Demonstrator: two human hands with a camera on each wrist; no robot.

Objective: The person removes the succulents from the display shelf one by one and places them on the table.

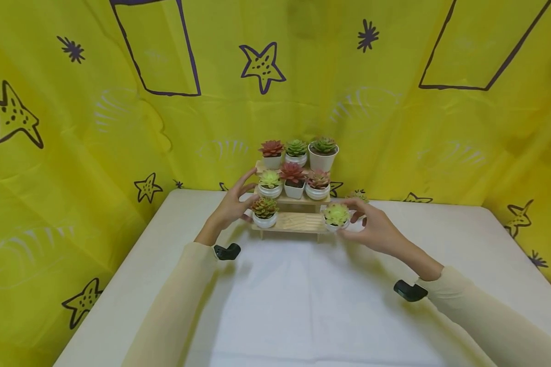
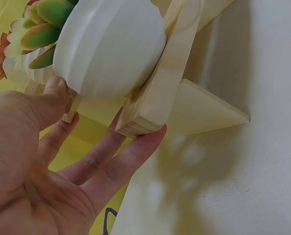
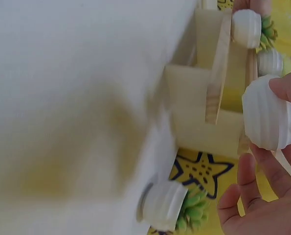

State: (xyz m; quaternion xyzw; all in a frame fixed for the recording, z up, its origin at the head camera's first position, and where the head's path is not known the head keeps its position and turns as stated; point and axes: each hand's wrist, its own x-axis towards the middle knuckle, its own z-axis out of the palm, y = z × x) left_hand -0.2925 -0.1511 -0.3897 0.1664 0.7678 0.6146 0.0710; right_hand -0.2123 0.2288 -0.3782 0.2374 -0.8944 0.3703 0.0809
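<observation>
A tiered wooden stand holds small potted succulents. My left hand is at its left side, fingers spread and fingertips touching the shelf ends. The thumb lies close beside a white ribbed pot with a green-and-red succulent on the lowest shelf. My right hand pinches a white ribbed pot holding a yellow-green succulent, thumb on one side and fingers on the other. That pot is at the right end of the lowest shelf, overlapping it in the head view.
Red, pink, green and yellow succulents, including a taller white pot, fill the upper two shelves. Another potted succulent stands on the white table behind the right hand. A yellow patterned curtain hangs behind.
</observation>
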